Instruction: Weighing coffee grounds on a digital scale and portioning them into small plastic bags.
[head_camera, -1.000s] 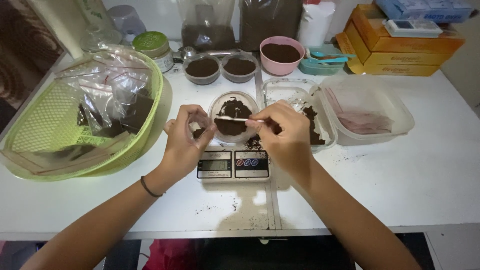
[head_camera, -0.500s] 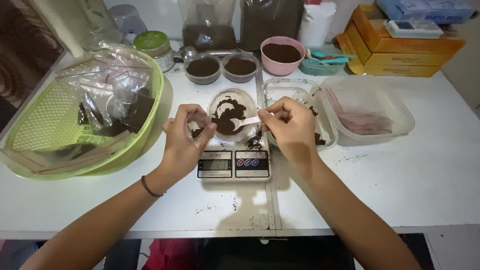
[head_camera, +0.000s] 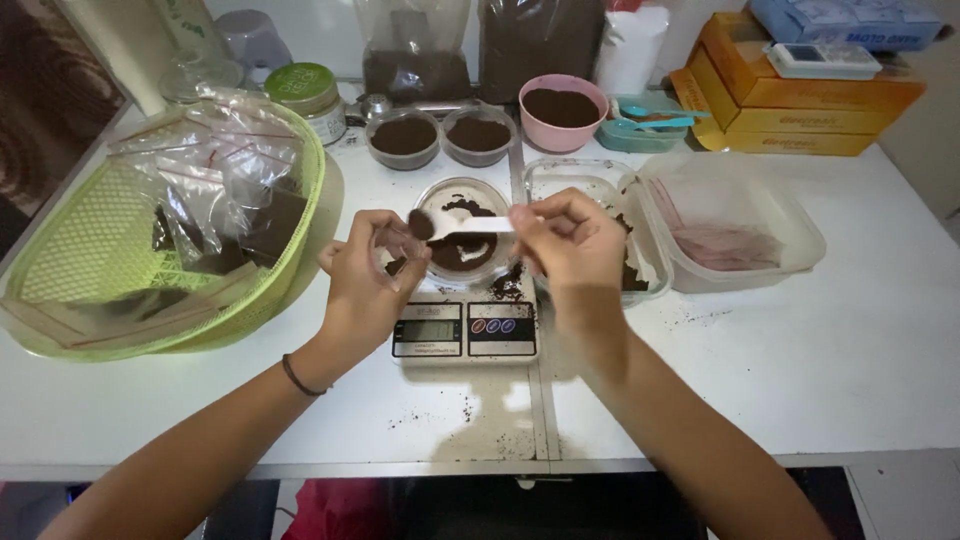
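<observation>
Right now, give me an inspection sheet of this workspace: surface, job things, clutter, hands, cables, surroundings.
Surface: white table, dark powder crumbs near the digital scale.
Job's things: clear bowl of dark powder on the scale; white spoon loaded with powder.
Clutter: green basket of plastic bags; pink bowl; yellow boxes; clear tubs.
Grippers: left hand holds a small clear bag; right hand has its grip on the spoon.
Cables: nothing seen.
Surroundings: white wall behind.

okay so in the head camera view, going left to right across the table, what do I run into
Green basket → left hand → scale → right hand holding a white spoon → clear tub → yellow boxes.
</observation>
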